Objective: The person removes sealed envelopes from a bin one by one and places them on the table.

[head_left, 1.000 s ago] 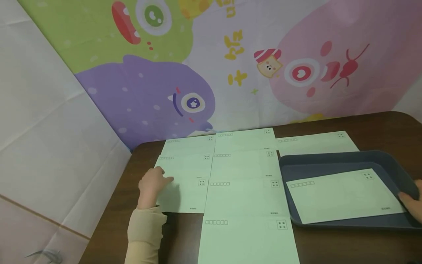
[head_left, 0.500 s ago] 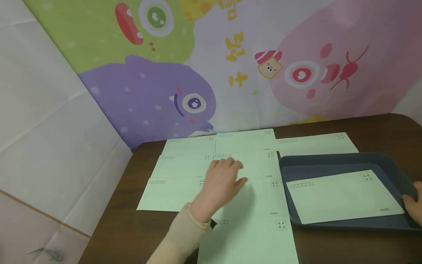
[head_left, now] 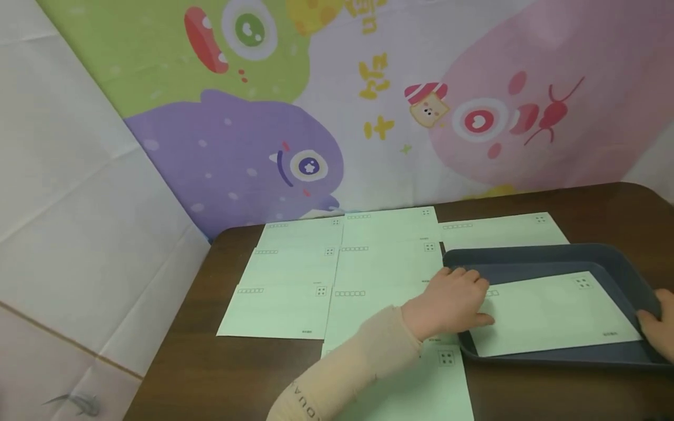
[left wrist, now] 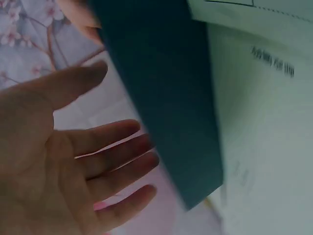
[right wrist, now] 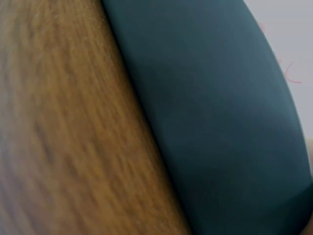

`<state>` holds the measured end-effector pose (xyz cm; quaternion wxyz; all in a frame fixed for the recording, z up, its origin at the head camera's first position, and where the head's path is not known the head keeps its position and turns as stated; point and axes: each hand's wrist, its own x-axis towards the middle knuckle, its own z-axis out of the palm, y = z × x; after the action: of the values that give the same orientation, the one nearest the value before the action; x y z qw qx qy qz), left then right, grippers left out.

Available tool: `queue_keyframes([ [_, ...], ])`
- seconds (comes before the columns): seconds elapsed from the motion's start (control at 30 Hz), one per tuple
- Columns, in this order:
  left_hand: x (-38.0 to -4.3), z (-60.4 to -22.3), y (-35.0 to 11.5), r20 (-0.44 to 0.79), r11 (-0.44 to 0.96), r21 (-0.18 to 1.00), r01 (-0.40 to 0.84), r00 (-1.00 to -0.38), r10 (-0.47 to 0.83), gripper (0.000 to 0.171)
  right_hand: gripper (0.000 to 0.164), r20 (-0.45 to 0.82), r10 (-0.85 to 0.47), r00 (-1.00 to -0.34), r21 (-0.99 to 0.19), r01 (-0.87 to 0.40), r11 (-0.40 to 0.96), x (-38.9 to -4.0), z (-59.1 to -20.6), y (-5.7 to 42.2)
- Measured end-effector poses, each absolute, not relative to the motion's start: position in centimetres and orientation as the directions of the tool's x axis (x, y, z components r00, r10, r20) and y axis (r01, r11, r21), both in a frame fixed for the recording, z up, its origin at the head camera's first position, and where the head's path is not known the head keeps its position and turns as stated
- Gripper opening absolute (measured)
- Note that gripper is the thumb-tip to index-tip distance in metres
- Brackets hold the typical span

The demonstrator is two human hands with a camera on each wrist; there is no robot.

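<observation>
My left hand (head_left: 450, 301) hovers over the left end of a dark blue tray (head_left: 521, 252), by the near-left part of a pale envelope (head_left: 558, 313) lying in it. Fingers and thumb are spread with nothing between them, as the left wrist view shows of the hand (left wrist: 73, 161) beside the tray (left wrist: 164, 103). My right hand (head_left: 659, 328), partly cut off by the frame, grips the tray's right rim. Only the tray's outer wall (right wrist: 210, 112) fills the right wrist view; the fingers there are mostly out of sight.
Several envelopes lie in rows left of the tray, among them a left-column envelope (head_left: 279, 310) and a middle-column one (head_left: 387, 263). Another envelope (head_left: 502, 231) lies behind the tray. The brown table (head_left: 184, 362) meets a cartoon-printed cloth (head_left: 237, 158) at the back.
My left hand has moved right, from the left column of envelopes across the middle column to the tray. The right hand stays at the tray's rim.
</observation>
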<state>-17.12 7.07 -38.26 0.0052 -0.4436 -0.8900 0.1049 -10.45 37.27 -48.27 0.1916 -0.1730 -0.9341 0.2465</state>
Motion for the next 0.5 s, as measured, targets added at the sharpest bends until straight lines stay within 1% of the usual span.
queue_keyframes([
  [0.1, -17.9, -39.3, 8.1, -0.195, 0.619, -0.144, 0.772, -0.635, 0.747, 0.057, 0.025, 0.267, 0.426, -0.865, -0.525, 0.240, 0.816, -10.6, -48.2, 37.2],
  [0.2, -18.1, -40.2, 8.5, -0.226, 0.647, -0.164, 0.745, -0.666, 0.710, 0.064, 0.027, 0.239, 0.444, -0.864, -0.521, 0.272, 0.809, -10.6, -48.2, 37.1],
  [0.33, -17.8, -41.2, 8.7, -0.197, 0.662, -0.226, 0.714, -0.699, 0.687, 0.073, 0.025, 0.236, 0.443, -0.865, -0.531, 0.267, 0.804, -10.8, -48.1, 37.1],
  [0.43, -17.6, -41.6, 8.7, -0.155, 0.662, -0.258, 0.704, -0.706, 0.691, 0.076, 0.024, 0.250, 0.433, -0.866, -0.532, 0.251, 0.809, -10.8, -48.1, 37.1],
  [0.5, -17.6, -41.8, 8.7, -0.127, 0.658, -0.269, 0.704, -0.703, 0.700, 0.075, 0.025, 0.237, 0.439, -0.867, -0.517, 0.270, 0.812, -10.8, -48.2, 37.2],
])
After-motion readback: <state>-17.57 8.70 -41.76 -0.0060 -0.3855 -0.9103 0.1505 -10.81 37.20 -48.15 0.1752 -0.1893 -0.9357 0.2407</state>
